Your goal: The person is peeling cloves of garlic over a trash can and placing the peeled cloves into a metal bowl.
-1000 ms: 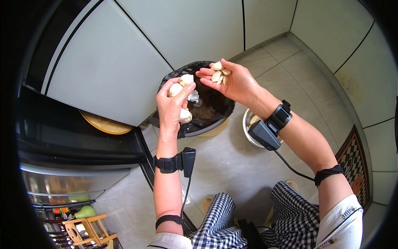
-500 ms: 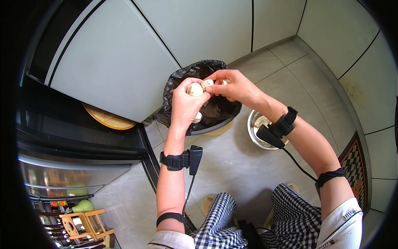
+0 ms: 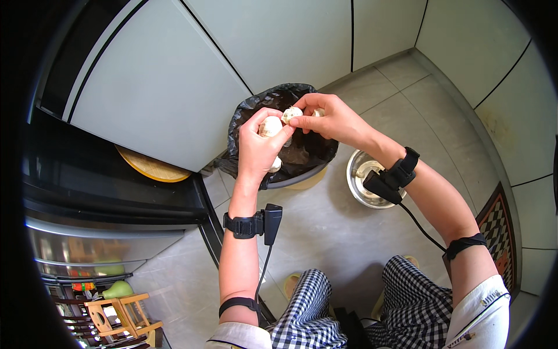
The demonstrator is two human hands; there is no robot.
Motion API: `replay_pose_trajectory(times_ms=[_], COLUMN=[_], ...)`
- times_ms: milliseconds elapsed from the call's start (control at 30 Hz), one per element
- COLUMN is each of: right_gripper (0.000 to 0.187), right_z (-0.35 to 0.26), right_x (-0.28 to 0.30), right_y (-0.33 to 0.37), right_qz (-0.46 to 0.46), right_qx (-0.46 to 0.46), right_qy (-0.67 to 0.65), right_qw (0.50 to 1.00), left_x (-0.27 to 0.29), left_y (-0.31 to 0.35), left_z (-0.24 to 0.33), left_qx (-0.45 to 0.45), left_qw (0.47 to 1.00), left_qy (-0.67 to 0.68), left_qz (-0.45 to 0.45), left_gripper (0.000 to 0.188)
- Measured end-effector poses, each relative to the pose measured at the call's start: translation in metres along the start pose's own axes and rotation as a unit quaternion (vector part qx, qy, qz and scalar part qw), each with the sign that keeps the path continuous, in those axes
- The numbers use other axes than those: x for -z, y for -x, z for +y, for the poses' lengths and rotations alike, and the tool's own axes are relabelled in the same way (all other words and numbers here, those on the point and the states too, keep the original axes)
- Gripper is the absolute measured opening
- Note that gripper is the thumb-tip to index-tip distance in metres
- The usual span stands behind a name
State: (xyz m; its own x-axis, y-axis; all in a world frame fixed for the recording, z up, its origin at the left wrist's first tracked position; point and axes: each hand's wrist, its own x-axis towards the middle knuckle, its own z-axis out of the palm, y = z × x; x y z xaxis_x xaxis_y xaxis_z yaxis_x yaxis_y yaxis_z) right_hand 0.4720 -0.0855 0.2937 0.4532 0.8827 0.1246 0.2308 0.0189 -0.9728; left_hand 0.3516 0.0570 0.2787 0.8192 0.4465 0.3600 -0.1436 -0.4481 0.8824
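Over the black-lined bin my two hands meet at the fingertips. My left hand is closed around a white mushroom, and another pale mushroom shows at the base of its palm. Between the thumb and fingers of my right hand is a smaller white mushroom with brownish marks, close to the left fingertips. A further pale piece is tucked into the curled right fingers. Below the right wrist, a metal bowl on the floor holds pale pieces, partly hidden by the wrist strap.
Light cabinet doors stand behind and left of the bin. A round wooden board lies at the left in a dark recess. My slippered feet are near the bottom, and a patterned mat lies at the right.
The smaller mushroom in my right fingers has turned and risen slightly, its paler side now showing. My left hand has shifted a little left; both hands stay over the bin.
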Motion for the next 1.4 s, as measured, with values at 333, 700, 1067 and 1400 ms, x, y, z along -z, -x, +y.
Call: replay_pose_trajectory(times_ms=[333,700,1067,1400], right_gripper=[0.03,0.02,0.017,0.03], right_z=[0.006,-0.002,0.012,0.007], right_x=[0.001,-0.012,-0.018,-0.009], right_y=[0.001,-0.003,-0.025,-0.012], right_qz=[-0.026,0.065,0.141,0.024], right_qx=[-0.072,0.013,-0.121,0.059], right_qy=[-0.144,-0.014,-0.153,0.143], right_qw=[0.987,0.998,0.971,0.988], left_x=[-0.014,-0.012,-0.001,0.02], left_y=[0.005,0.005,0.006,0.003], left_z=[0.007,-0.009,-0.002,-0.003], left_qx=[-0.02,-0.002,0.015,0.07], left_qw=[0.999,0.999,0.999,0.997], left_qy=[0.041,0.044,0.039,-0.011], left_qz=[0.015,0.013,-0.001,-0.036], left_gripper=[0.015,0.015,0.018,0.02])
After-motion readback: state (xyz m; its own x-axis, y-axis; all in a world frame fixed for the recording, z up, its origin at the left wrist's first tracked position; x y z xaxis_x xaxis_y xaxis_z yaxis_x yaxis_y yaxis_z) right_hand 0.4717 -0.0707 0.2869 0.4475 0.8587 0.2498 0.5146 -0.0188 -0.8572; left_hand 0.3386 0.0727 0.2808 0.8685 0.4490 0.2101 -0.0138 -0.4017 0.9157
